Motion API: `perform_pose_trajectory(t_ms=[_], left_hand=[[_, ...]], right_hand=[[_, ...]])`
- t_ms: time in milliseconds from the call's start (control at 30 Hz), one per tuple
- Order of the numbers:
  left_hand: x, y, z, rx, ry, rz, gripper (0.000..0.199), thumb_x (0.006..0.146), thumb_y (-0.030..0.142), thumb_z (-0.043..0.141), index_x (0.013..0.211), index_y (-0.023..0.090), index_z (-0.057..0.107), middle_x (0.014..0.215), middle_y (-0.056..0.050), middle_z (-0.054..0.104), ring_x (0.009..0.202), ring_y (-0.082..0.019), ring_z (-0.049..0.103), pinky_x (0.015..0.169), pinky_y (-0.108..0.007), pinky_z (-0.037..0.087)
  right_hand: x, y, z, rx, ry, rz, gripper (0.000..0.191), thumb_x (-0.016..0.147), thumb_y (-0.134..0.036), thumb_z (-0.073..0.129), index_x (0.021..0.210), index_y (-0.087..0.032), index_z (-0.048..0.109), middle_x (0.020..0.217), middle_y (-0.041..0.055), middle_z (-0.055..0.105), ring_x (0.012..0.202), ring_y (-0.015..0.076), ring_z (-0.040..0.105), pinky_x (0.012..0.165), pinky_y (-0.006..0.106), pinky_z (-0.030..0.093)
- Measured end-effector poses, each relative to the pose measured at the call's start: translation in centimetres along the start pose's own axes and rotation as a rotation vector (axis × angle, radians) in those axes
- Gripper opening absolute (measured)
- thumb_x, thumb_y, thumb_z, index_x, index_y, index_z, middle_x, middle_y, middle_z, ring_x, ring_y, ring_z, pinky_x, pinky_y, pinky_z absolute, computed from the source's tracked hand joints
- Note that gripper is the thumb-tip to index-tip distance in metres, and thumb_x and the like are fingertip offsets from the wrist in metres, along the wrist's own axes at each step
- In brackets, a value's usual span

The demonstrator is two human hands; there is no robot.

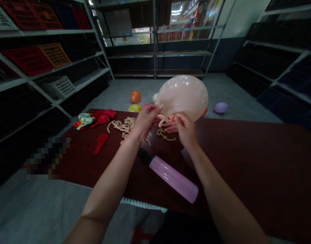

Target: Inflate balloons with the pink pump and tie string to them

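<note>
A large inflated pale pink balloon (pixel 184 93) with a light print is in front of my hands, above the table's far edge. My right hand (pixel 186 129) is closed on its orange-looking neck, whose open mouth faces me. My left hand (pixel 146 122) pinches at the balloon's base, where a short curled beige cord (pixel 161 120) hangs beside the neck. My fingers partly hide how the cord is held. Below my hands lies a pink hand pump (pixel 173 179) with a black end. A heap of beige cords (pixel 125 126) is left of my left hand, and more cord (pixel 165 135) lies under my right.
On the dark red table (pixel 249 159), a flat red balloon (pixel 101 142) lies left, near a pile of red and pale green balloons (pixel 94 119). Inflated orange (pixel 135 96), yellow (pixel 134 108) and purple (pixel 221 107) balloons rest on the floor beyond. Shelves with crates (pixel 54 56) stand left.
</note>
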State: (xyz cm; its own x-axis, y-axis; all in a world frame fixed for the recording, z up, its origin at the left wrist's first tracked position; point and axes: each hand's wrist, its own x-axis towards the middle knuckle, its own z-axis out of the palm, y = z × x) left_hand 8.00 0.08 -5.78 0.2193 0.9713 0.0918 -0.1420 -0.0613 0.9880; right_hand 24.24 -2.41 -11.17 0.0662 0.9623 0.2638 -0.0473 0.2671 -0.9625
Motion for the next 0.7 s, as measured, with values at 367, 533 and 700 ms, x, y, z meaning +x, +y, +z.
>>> perform_pose_trajectory(t_ms=[367, 533, 700], left_hand=[[3.1, 0.4, 4.2, 0.456, -0.126, 0.587, 0.011, 0.088, 0.025, 0.074, 0.094, 0.017, 0.069, 0.085, -0.004, 0.070, 0.079, -0.015, 0.064, 0.074, -0.027, 0.050], [1.9, -1.4, 2.0, 0.559, -0.083, 0.693, 0.019, 0.094, 0.036, 0.067, 0.094, 0.019, 0.076, 0.096, -0.008, 0.073, 0.094, -0.020, 0.066, 0.088, -0.033, 0.051], [1.0, -1.6, 1.2, 0.617, -0.169, 0.818, 0.025, 0.091, 0.032, 0.071, 0.114, 0.025, 0.078, 0.114, -0.010, 0.066, 0.110, -0.023, 0.061, 0.097, -0.037, 0.050]], right_hand=[[0.0, -0.1, 0.0, 0.078, 0.008, 0.049, 0.040, 0.086, -0.066, 0.065, 0.100, -0.029, 0.062, 0.074, -0.0003, 0.075, 0.065, 0.0234, 0.075, 0.057, 0.039, 0.065], [-0.1, -0.7, 0.1, 0.157, -0.018, 0.066, 0.040, 0.086, -0.066, 0.064, 0.100, -0.029, 0.060, 0.074, -0.0025, 0.074, 0.062, 0.0194, 0.074, 0.057, 0.035, 0.064], [-0.1, -0.8, 0.0, 0.244, 0.019, 0.050, 0.040, 0.085, -0.063, 0.067, 0.100, -0.028, 0.058, 0.079, -0.0038, 0.074, 0.063, 0.0153, 0.073, 0.058, 0.029, 0.063]])
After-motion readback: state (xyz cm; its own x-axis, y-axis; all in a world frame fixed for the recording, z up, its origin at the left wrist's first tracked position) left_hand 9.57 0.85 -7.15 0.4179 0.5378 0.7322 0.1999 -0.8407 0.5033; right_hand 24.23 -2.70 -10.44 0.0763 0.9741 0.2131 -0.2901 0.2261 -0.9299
